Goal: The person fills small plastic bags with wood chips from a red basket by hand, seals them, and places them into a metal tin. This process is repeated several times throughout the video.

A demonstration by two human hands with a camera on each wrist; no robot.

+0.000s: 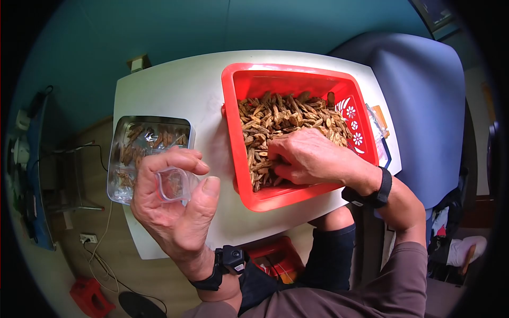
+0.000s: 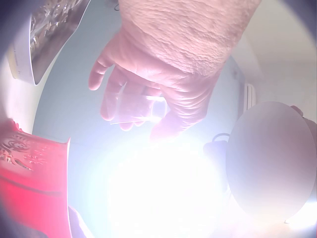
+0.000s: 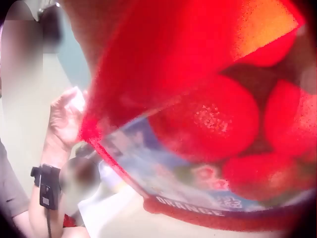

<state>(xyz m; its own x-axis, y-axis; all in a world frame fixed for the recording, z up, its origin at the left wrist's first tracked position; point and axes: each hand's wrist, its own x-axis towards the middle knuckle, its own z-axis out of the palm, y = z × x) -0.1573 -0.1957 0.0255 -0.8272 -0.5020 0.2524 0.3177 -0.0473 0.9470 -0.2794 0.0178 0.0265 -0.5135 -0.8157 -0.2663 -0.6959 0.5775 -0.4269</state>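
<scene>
Curled round a small clear plastic cup (image 1: 174,184), the left hand (image 1: 177,204) is raised between the metal tray and the red basket. In the left wrist view the clear cup (image 2: 141,107) lies against the fingers of the left hand (image 2: 158,74). The right hand (image 1: 313,159) reaches into the red basket (image 1: 275,201), its bent fingertips hidden among brown dried slices (image 1: 283,114); whether they pinch any is hidden. The right wrist view shows mostly the basket's red wall (image 3: 163,59), and the raised left hand (image 3: 66,121) beyond.
A metal tray (image 1: 193,139) with clear bags of brown pieces stands on the white table (image 1: 207,79), left of the basket. Clear plastic items (image 1: 375,124) lie right of the basket. A blue-covered chair (image 1: 419,106) is at the right, a red stool (image 1: 90,299) on the floor.
</scene>
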